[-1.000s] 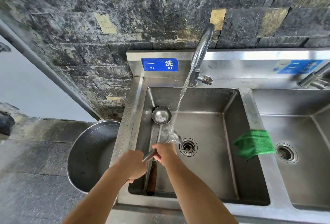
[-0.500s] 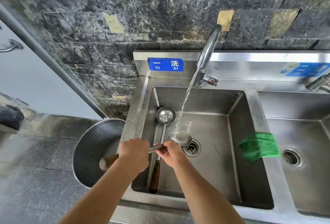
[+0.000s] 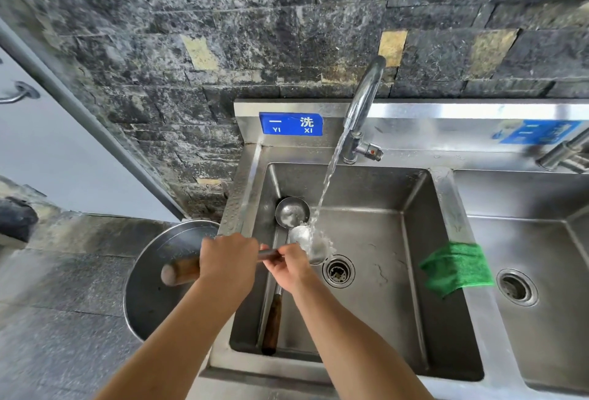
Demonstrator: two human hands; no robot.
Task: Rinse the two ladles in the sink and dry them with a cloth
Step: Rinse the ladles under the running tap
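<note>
Head view: I rinse the first ladle [image 3: 306,238], left hand [image 3: 228,261] gripping its handle, right hand [image 3: 288,269] pinching its neck; the second ladle [image 3: 291,212], at eleven o'clock, should follow.

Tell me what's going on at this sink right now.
A person is rinsing one ladle under the running tap. The left hand grips its handle, and the right hand holds the shaft by the bowl, where the water lands. The other ladle lies along the left side of the sink, not in either hand. A green cloth hangs over the divider between the two basins, untouched, so drying has not begun.
</note>
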